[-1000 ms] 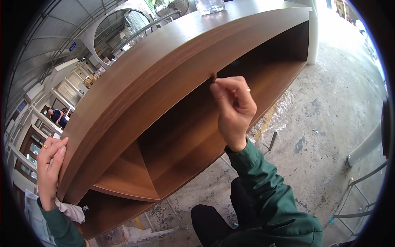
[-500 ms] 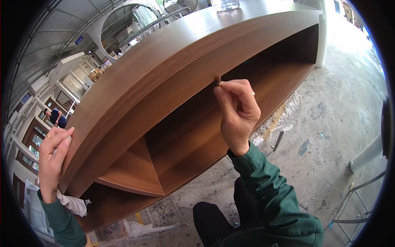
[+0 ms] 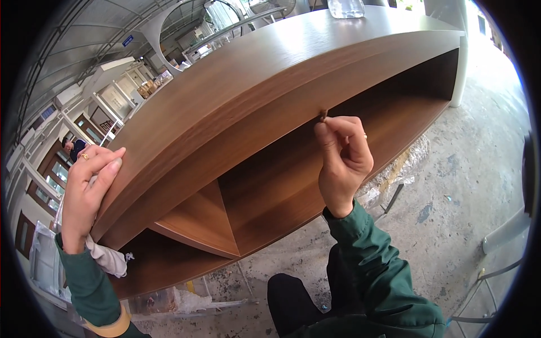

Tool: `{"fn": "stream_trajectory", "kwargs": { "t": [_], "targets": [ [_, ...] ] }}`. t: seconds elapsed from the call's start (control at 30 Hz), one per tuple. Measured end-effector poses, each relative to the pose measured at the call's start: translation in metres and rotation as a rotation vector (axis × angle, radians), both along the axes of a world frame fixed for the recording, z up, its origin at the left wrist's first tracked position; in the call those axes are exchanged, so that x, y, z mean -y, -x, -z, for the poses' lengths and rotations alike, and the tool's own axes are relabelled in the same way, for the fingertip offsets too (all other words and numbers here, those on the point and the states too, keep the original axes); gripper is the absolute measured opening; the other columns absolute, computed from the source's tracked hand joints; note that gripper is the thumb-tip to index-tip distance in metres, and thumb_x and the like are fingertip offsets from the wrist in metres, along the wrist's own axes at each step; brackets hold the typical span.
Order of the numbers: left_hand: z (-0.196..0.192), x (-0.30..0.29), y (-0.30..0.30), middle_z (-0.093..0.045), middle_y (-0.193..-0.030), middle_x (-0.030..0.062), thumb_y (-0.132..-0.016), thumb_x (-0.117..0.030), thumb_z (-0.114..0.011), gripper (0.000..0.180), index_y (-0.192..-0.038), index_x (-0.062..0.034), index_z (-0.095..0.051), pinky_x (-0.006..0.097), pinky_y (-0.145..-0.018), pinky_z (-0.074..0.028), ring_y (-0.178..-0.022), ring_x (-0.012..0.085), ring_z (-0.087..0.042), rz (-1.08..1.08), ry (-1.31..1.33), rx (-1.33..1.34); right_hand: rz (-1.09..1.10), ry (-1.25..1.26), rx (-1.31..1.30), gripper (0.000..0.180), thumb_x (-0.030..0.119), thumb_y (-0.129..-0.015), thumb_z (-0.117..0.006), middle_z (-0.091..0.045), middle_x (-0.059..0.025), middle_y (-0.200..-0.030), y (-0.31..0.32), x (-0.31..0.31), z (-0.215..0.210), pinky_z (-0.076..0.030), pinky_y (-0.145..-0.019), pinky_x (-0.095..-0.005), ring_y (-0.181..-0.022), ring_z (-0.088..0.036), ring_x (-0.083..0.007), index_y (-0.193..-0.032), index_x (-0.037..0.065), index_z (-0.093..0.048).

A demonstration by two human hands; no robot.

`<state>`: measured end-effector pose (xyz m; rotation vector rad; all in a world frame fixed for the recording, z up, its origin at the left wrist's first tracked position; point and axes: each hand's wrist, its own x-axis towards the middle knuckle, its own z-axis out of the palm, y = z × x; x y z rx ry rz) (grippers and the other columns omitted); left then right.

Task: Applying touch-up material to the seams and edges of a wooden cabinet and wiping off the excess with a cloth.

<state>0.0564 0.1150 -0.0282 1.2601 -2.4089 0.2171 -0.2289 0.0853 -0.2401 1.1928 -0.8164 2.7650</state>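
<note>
two hands are at work on a curved brown cabinet, and both are ours. our right hand is closed to a pinch, thumb and forefinger tips on a small brown piece, its other fingers curled in. the piece shows just in front of the lower edge of the cabinet's front band; whether it touches we cannot tell. our left hand lies half curled at the cabinet's left end, fingertips on the rim; a pale cloth hangs beside its wrist (we cannot tell if hidden fingers have it).

we judge the piece very light and easy to drop, so a fingertip pinch at its lower end suits it. the cabinet looks heavy, stiff and rather slick, best taken by its thick rim. the cloth should be soft and limp. a clear jar stands on top, probably breakable, so we'd avoid jolts.
</note>
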Motion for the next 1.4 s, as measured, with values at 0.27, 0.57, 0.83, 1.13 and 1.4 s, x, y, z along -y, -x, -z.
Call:
{"fn": "stream_trajectory", "kwargs": {
  "t": [0.27,0.57,0.83,1.13,1.4],
  "targets": [
    [0.001,-0.002,0.001,-0.059,-0.087,0.0069,-0.091,-0.014,-0.058,0.028,-0.108,0.0064,-0.066,0.026,-0.08,-0.04,-0.084,0.0156,-0.053,-0.028,-0.024,-0.021,0.064,-0.036,-0.342,0.016,-0.009,-0.075,-0.071,-0.063,-0.0063,-0.081,-0.022,-0.013,0.0,-0.042,-0.072,-0.026,-0.077,-0.055,-0.0165,-0.087,0.0,-0.066],
    [0.001,0.0,-0.002,-0.059,-0.085,0.0089,-0.091,-0.016,-0.059,0.028,-0.106,0.0068,-0.066,0.026,-0.077,-0.041,-0.081,0.0157,-0.055,0.017,-0.009,-0.036,0.017,0.0,-0.081,0.016,-0.009,-0.076,-0.071,-0.061,-0.0053,-0.08,-0.028,-0.003,-0.001,-0.04,-0.069,-0.028,-0.074,-0.053,-0.018,-0.087,0.002,-0.066],
    [-0.001,-0.001,-0.002,-0.061,-0.085,0.0098,-0.091,-0.019,-0.06,0.03,-0.104,0.0067,-0.067,0.027,-0.079,-0.042,-0.082,0.0172,-0.057,0.022,0.009,-0.042,0.01,-0.025,-0.33,0.016,-0.01,-0.075,-0.07,-0.06,-0.0063,-0.082,-0.05,-0.016,-0.001,-0.042,-0.069,-0.0254,-0.075,-0.053,-0.0151,-0.087,0.0,-0.066],
    [0.001,0.003,-0.001,-0.06,-0.083,0.0096,-0.091,-0.02,-0.061,0.031,-0.104,0.0069,-0.067,0.027,-0.078,-0.043,-0.081,0.0167,-0.056,0.017,-0.011,-0.055,-0.022,0.015,-0.205,0.014,-0.009,-0.082,-0.067,-0.057,-0.0046,-0.088,-0.054,-0.004,0.003,-0.039,-0.069,-0.0206,-0.078,-0.051,-0.0108,-0.092,0.0,-0.064],
    [-0.002,-0.001,-0.003,-0.055,-0.085,0.0075,-0.093,-0.017,-0.058,0.029,-0.109,0.0054,-0.066,0.026,-0.08,-0.041,-0.084,0.0156,-0.053,-0.033,-0.015,0.035,-0.19,-0.041,-0.468,0.021,-0.008,-0.067,-0.074,-0.059,-0.0067,-0.076,-0.095,-0.029,-0.002,-0.04,-0.066,-0.0303,-0.073,-0.053,-0.0207,-0.084,0.003,-0.068]
  ]
}}
